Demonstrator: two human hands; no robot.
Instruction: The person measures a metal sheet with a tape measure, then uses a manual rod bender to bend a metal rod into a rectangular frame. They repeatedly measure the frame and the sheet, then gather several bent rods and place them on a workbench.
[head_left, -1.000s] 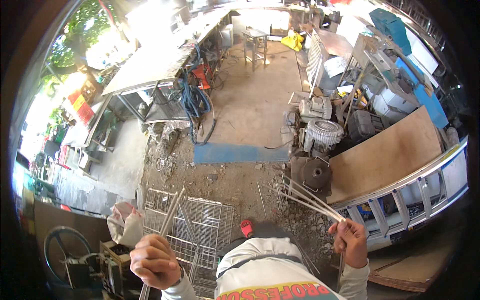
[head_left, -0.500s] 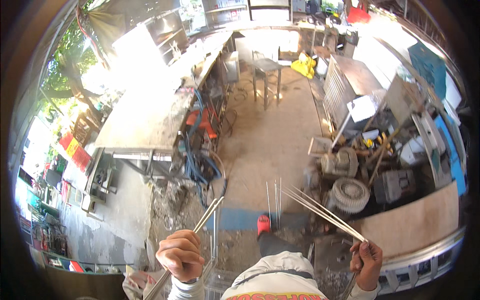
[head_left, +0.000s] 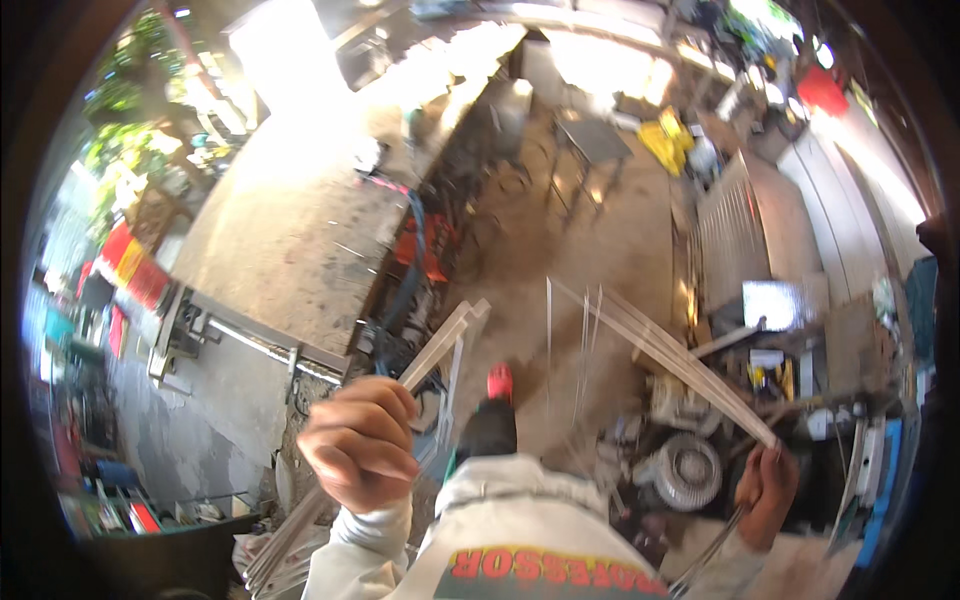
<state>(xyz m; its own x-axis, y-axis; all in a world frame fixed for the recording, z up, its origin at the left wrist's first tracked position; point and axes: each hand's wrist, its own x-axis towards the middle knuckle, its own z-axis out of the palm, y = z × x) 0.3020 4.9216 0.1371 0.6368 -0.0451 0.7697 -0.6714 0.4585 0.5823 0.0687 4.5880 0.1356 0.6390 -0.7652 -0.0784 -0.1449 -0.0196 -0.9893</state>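
My left hand is closed in a fist around a bundle of thin pale rods. They stick out past the fist at both ends, forward and back along my sleeve. At the right, my right hand grips more thin pale rods between thumb and fingers. Those slant forward and inward, and their other ends trail below the hand. Several thin upright rods show between the two bundles; whether they join the held ones I cannot tell. Motion blurs the rods and my left hand.
A long wooden workbench runs along the left, with a blue hose and orange-red items beside it. A small stool stands ahead. A round finned motor part and scrap crowd the right. My red-shod foot is forward.
My view has turned and moved forward, bringing the workbench and stool nearer. Both hands still hold their rods, and the right hand appears farther right. My stepping foot has changed position.
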